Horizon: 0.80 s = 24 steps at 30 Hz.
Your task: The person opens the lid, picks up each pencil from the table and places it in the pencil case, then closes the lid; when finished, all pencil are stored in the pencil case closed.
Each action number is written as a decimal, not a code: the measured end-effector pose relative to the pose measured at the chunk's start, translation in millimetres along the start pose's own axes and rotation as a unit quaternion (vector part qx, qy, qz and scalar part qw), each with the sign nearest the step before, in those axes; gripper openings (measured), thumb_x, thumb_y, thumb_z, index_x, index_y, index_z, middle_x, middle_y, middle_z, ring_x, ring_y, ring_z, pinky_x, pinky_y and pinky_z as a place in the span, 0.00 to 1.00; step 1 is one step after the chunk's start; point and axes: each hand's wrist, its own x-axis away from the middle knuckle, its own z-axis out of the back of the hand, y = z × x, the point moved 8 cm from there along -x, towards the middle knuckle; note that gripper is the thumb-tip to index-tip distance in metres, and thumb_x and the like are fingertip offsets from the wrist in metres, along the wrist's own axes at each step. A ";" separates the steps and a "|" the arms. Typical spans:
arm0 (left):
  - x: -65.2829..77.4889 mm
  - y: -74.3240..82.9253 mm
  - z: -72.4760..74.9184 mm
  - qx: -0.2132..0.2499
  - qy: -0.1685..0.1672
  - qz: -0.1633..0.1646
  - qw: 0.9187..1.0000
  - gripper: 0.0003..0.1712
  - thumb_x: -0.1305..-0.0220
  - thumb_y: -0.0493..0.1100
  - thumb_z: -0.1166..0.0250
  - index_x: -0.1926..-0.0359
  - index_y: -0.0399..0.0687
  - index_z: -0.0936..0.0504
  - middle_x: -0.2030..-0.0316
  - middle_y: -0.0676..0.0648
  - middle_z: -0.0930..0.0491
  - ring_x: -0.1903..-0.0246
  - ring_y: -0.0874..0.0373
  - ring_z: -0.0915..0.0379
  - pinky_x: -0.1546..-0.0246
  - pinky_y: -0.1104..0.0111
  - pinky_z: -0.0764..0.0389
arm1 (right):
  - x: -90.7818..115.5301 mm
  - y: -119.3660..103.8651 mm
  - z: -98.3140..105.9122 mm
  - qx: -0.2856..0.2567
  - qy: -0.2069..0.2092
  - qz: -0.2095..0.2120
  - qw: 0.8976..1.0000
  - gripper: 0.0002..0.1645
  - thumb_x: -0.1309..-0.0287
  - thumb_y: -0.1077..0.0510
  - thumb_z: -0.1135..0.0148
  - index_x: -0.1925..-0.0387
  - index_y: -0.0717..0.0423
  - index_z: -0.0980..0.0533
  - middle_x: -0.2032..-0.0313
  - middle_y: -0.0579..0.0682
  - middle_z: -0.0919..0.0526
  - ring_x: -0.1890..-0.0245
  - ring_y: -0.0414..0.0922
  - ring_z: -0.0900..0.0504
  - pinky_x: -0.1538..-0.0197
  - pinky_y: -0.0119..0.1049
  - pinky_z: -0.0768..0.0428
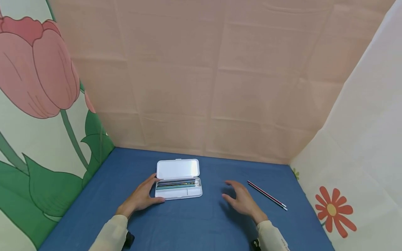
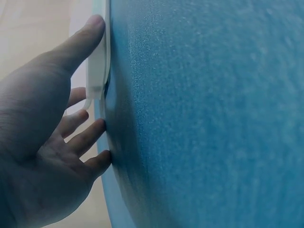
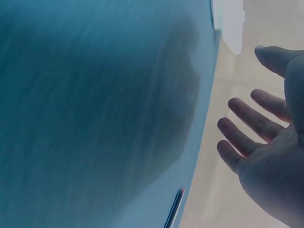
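Observation:
A white pencil case (image 1: 179, 195) lies on the blue table with its lid (image 1: 177, 168) raised at the back. Several pencils (image 1: 176, 183) lie side by side in its tray. My left hand (image 1: 141, 195) holds the left end of the case, thumb at the front edge and fingers at the far left side. In the left wrist view the thumb (image 2: 88, 38) lies against the case wall (image 2: 98, 66). To the right of the case, my right hand (image 1: 241, 201) is above the table, fingers apart and holding nothing. Beyond it lie two pencils (image 1: 267, 194), dark red and dark with white ends.
The blue cloth (image 1: 194, 230) covers the table. A beige cloth wall (image 1: 204, 87) stands at the back. On the left is a panel with a pink tulip (image 1: 37, 69), on the right a white panel with a red flower (image 1: 331, 210).

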 end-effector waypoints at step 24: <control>2.3 0.8 -0.3 0.005 0.001 -0.005 1.000 0.57 0.38 0.64 0.15 0.18 0.43 0.29 0.10 0.34 0.45 0.13 0.27 0.43 0.18 0.27 0.35 | 60.4 81.7 76.0 0.058 0.076 -0.061 0.994 0.37 0.26 0.54 0.23 0.25 0.64 0.24 0.31 0.66 0.14 0.30 0.67 0.16 0.30 0.71 0.19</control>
